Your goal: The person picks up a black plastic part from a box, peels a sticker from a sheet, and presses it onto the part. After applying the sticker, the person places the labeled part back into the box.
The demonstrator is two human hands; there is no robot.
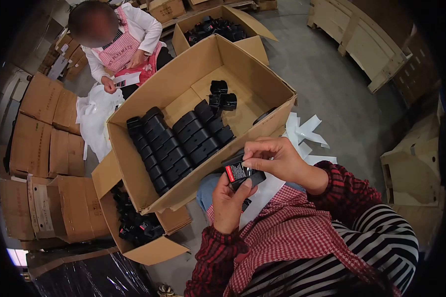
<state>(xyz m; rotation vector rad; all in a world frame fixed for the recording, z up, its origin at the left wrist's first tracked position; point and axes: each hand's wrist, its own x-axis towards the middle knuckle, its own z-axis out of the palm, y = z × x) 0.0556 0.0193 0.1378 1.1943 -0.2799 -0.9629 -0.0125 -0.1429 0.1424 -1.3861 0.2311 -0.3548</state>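
Item: one part (pixel 242 174), centre of the frame, just below and right of the big open box (pixel 181 190), above my lap.

Hands: my left hand (pixel 228 205) comes up from below and is closed around the part's lower end, thumb on its face. My right hand (pixel 277 159) reaches in from the right, its fingertips narrowed to a pinch on the part's top edge.

Risks:
- The grip is by fingertips only. If the pinch slackens, I judge the part could drop between the box wall and my knee, out of easy reach.
- My thumb lies close to the label (pixel 237 172). Rubbing could lift or skew it.
- The box leans toward me, so a knock from my wrist could upset the rows (pixel 178 143) packed inside.

Appearance: small, black, blocky, matt like moulded plastic. A red and white label covers the face toward me, its print too small to read. The far end is hidden by my fingers.

Nearby: loose parts (pixel 222 96) at the box's far end, and a co-worker (pixel 121 44) at upper left.
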